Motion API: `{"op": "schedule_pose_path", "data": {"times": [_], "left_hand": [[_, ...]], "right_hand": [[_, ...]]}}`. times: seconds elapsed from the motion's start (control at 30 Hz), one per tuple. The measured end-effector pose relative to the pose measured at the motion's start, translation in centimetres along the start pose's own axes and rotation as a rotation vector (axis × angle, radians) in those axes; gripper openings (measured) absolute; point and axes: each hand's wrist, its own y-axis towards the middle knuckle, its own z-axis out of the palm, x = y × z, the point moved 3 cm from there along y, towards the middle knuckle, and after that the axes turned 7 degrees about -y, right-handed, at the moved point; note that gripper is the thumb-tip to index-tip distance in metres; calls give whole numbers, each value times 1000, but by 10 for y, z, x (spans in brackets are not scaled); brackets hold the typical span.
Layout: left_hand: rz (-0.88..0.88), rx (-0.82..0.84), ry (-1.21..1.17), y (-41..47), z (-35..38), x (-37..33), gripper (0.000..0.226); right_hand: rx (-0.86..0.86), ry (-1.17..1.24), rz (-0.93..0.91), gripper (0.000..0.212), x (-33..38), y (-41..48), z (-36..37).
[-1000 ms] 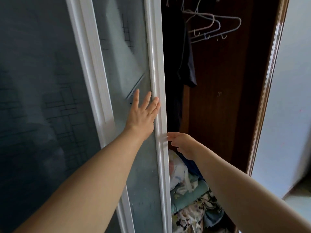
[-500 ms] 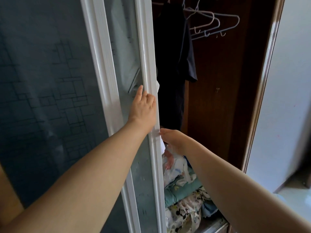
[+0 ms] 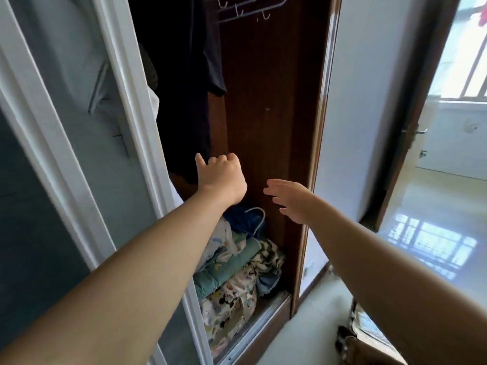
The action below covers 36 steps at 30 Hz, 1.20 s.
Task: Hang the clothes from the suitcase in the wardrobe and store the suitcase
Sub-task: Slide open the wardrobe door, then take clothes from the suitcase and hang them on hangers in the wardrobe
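The wardrobe [image 3: 266,122] stands open on its right side, brown wood inside. A dark garment [image 3: 184,83] hangs from the rail, with several bare hangers [image 3: 245,9] beside it. My left hand [image 3: 221,177] is stretched into the opening in front of the garment's lower edge, fingers loosely curled, holding nothing. My right hand [image 3: 292,200] hovers to its right with straight fingers, touching nothing. Part of a patterned thing, perhaps the suitcase [image 3: 369,335], shows at the bottom right.
The white-framed sliding door [image 3: 126,106] sits slid to the left. Folded bedding and printed fabric [image 3: 237,280] are piled on the wardrobe floor. A room door [image 3: 411,127] at the right stands open onto a bright tiled room.
The sliding door has moved further left, widening the opening. Both hands have come off its frame and now reach into the wardrobe. The view has tilted down and right.
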Motion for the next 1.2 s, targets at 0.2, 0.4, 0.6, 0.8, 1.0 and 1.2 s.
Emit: {"op": "schedule_pose_path", "data": {"times": [0.2,0.4,0.6,0.8,1.0,1.2], "left_hand": [[56,140,-275,1,50,-96,39],[93,307,-504,-9,103,-212,41],[80,493,-574,-26,172,-310,34],[62,623,-623,-62,267,-392,30],[-22,802,-666,-100,366,-430,26],[-61,923,-690,-123,460,-456,33]], "right_hand": [[-183,38,150,34,-46,-19,-108],[-268,57,251,33,-109,-47,-217],[-352,42,352,36,-177,-66,-293],[-340,98,464,34,-257,-85,-348],[-367,40,607,28,-373,-80,-380],[-396,58,697,30,-483,-78,-386]]}}
